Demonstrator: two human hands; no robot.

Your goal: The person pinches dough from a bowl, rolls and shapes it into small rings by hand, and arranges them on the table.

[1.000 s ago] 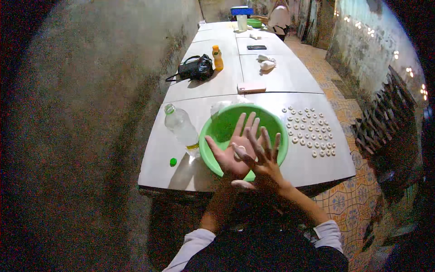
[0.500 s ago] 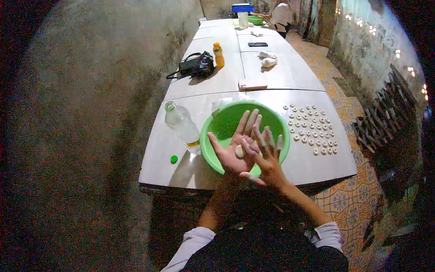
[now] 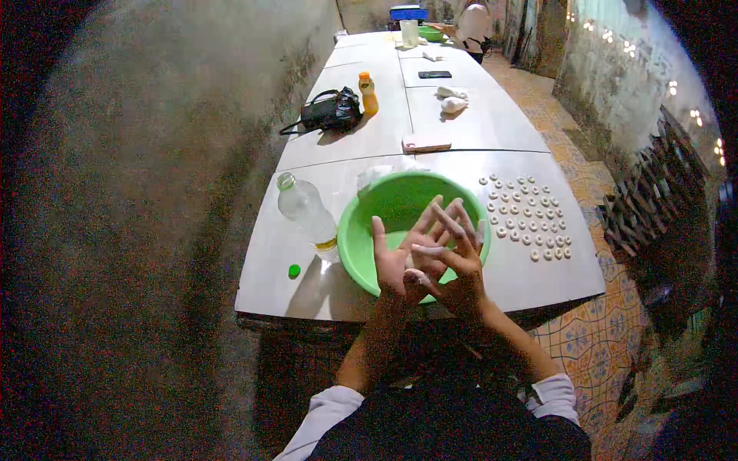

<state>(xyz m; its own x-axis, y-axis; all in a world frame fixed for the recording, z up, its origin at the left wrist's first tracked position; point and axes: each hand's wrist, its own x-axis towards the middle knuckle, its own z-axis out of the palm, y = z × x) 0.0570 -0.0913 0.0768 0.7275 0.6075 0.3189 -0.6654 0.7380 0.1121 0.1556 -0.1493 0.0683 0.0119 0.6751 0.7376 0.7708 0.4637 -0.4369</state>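
Note:
My left hand point(image 3: 392, 265) is palm up over the green basin point(image 3: 355, 203), its fingers stretched out. It holds a small pale lump of dough point(image 3: 413, 262) on its palm, partly hidden by my right hand point(image 3: 465, 273). The right hand's fingers are spread and bent over that palm, with the index finger and thumb on either side of the lump. White powder coats the right fingertips. On the table to the right lie several small dough rings point(image 3: 530, 207) in rows, each with a dimple or hole in the middle.
Left of the basin stand a clear bottle point(image 3: 306, 207) and a green cap point(image 3: 294, 271). Farther back are a phone-like slab point(image 3: 427, 144), a black bag point(image 3: 330, 111), an orange bottle point(image 3: 368, 96), white bundles point(image 3: 452, 101) and a dark phone point(image 3: 435, 74). A person point(image 3: 472, 27) is at the far end.
My right hand has closed in over the left palm, its fingers bending more and covering most of the dough lump. The left hand has turned slightly, its thumb now more upright.

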